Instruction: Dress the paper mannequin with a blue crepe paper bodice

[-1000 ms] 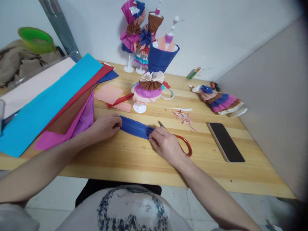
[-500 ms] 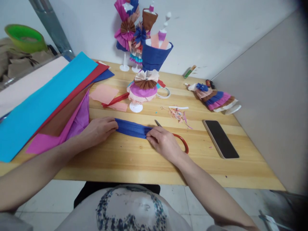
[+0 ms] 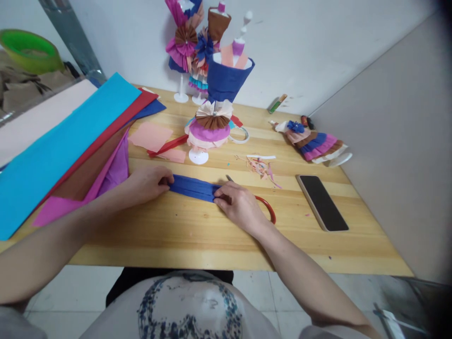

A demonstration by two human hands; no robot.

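Observation:
A strip of blue crepe paper [image 3: 193,187], with creases running along it, stretches between my two hands just over the table. My left hand [image 3: 152,182] pinches its left end between thumb and fingers. At the right end, my right hand [image 3: 237,203] grips the strip with its fingertips. Under and behind my right hand lies a pair of scissors with a red handle [image 3: 266,208]; only a blade tip and part of the handle show. Beyond the strip stands a doll-like stand in a paper dress [image 3: 209,134] with a blue top and a pleated bow.
Coloured crepe sheets [image 3: 67,127] are stacked on the left. A phone [image 3: 323,202] lies on the right, near paper scraps [image 3: 261,165]. Another dressed figure [image 3: 314,141] lies at the back right, and more stand against the wall. A tape roll [image 3: 240,136] sits behind the dress.
My left hand has shifted its grip slightly at the strip's left end, its thumb and finger now more apparent. My right hand keeps its hold. The view has moved a little.

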